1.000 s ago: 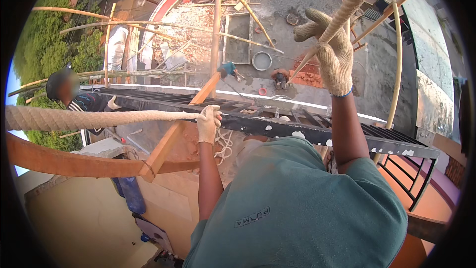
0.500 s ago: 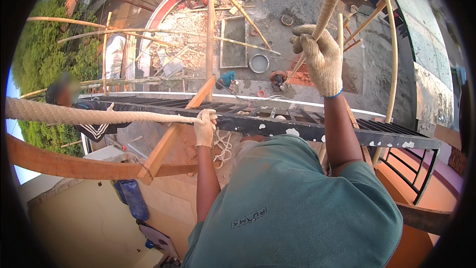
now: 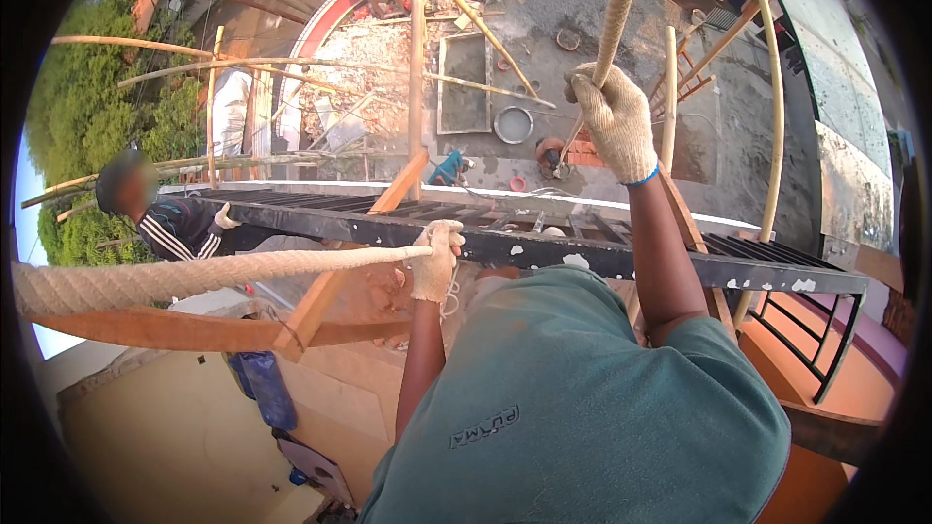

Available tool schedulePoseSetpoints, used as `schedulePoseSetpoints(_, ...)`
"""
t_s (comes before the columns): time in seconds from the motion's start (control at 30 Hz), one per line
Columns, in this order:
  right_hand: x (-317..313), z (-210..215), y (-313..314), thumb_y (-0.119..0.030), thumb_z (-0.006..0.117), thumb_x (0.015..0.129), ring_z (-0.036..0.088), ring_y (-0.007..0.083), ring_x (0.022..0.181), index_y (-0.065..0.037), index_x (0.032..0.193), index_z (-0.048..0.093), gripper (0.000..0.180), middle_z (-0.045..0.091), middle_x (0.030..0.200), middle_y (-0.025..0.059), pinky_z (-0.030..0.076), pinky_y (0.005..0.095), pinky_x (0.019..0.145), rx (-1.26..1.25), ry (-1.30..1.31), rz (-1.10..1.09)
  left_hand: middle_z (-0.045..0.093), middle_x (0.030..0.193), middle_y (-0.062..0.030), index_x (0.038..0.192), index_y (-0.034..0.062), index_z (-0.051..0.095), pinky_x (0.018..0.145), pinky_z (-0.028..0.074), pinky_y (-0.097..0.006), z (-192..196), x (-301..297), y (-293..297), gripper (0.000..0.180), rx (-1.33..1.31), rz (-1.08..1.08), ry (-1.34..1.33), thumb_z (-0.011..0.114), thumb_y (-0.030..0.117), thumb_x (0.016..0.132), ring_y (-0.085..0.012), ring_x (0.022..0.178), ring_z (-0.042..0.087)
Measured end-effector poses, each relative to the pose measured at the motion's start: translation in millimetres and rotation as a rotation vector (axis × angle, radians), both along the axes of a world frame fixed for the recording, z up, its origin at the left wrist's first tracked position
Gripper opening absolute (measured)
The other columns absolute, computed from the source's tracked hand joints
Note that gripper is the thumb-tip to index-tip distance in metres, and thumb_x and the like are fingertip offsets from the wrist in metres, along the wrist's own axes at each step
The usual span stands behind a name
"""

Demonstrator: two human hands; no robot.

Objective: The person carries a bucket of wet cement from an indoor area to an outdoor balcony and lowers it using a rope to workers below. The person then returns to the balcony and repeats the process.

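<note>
My left hand [image 3: 437, 262], in a cream knit glove, is closed around the end part of a thick pale rope [image 3: 223, 274] that runs in from the left edge. It is just in front of the black metal railing frame [image 3: 388, 231]. Higher up and to the right, my gloved right hand [image 3: 614, 126] grips another stretch of thick rope [image 3: 621, 15] coming down from the top edge. A thinner-looking length of it shows below that fist. Whether both stretches are one rope, I cannot tell.
Wooden and bamboo poles [image 3: 416, 68] stand around me as scaffolding, with a plank [image 3: 316, 306] slanting at lower left. A co-worker [image 3: 184, 218] in gloves is beside the railing at left. Far below, two people [image 3: 449, 170] work near a round basin [image 3: 513, 124] and a rectangular trough [image 3: 464, 82].
My left hand has moved right with the rope. My right hand has shifted slightly left and its fingers have closed round its rope. The co-worker's gloved hand shows more plainly near the railing.
</note>
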State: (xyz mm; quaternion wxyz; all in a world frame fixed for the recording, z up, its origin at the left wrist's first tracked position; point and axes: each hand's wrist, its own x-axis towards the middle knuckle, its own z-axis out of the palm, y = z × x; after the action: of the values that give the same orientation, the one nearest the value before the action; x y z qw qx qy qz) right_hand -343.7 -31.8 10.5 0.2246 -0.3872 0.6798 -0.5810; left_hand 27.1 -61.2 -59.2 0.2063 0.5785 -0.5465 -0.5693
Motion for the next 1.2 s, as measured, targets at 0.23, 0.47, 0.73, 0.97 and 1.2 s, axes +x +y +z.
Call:
schedulePoseSetpoints(0.23, 4, -7, 4, -0.027, 0.074, 0.102, 0.066, 0.0232, 0.080, 0.001, 0.113, 0.073, 0.030, 0.072, 0.091, 0.0144, 0.055, 0.0384, 0.078, 0.039, 0.039, -0.006, 0.072, 0.081, -0.0039, 0.107, 0.0035, 0.077, 0.052, 0.040, -0.022, 24, -2, -6, 0.036, -0.007, 0.066, 0.103, 0.054, 0.031, 0.114, -0.0064, 0.062, 0.057)
schedulePoseSetpoints(0.47, 8, -8, 10, -0.031, 0.072, 0.105, 0.065, 0.0099, 0.081, -0.002, 0.107, 0.073, 0.029, 0.074, 0.089, 0.0034, 0.054, 0.0298, 0.072, 0.072, -0.150, -0.011, 0.071, 0.080, -0.0050, 0.109, 0.0013, 0.076, 0.052, 0.048, -0.020, 88, -12, 1, 0.036, -0.011, 0.022, 0.157, 0.055, 0.030, 0.115, -0.0059, 0.060, 0.058)
schedulePoseSetpoints(0.73, 7, 27, 8, -0.028, 0.074, 0.104, 0.063, 0.0099, 0.082, -0.001, 0.104, 0.073, 0.027, 0.071, 0.087, 0.0017, 0.054, 0.0302, 0.075, -0.085, -0.274, -0.001, 0.072, 0.080, -0.0023, 0.107, 0.0038, 0.076, 0.053, 0.039, -0.021, 53, -6, 16, 0.034, 0.065, -0.004, 0.089, 0.054, 0.028, 0.115, -0.0041, 0.063, 0.056)
schedulePoseSetpoints(0.97, -1, 52, 11, -0.027, 0.074, 0.105, 0.071, 0.0151, 0.087, 0.000, 0.108, 0.075, 0.027, 0.075, 0.093, 0.0063, 0.058, 0.0334, 0.081, -0.088, -0.123, 0.099, 0.071, 0.079, -0.0025, 0.100, 0.0052, 0.074, 0.053, 0.040, -0.022, 25, 19, 22, 0.037, 0.011, 0.087, 0.065, 0.053, 0.032, 0.115, -0.0051, 0.062, 0.056)
schedulePoseSetpoints(1.2, 11, 53, 5, -0.025, 0.078, 0.099, 0.065, 0.0113, 0.084, 0.000, 0.112, 0.076, 0.029, 0.073, 0.089, 0.0033, 0.055, 0.0321, 0.079, -0.084, -0.239, 0.124, 0.071, 0.080, -0.0033, 0.100, 0.0044, 0.072, 0.054, 0.041, -0.023, 23, 34, 14, 0.036, -0.034, 0.173, 0.073, 0.052, 0.030, 0.114, -0.0066, 0.063, 0.057)
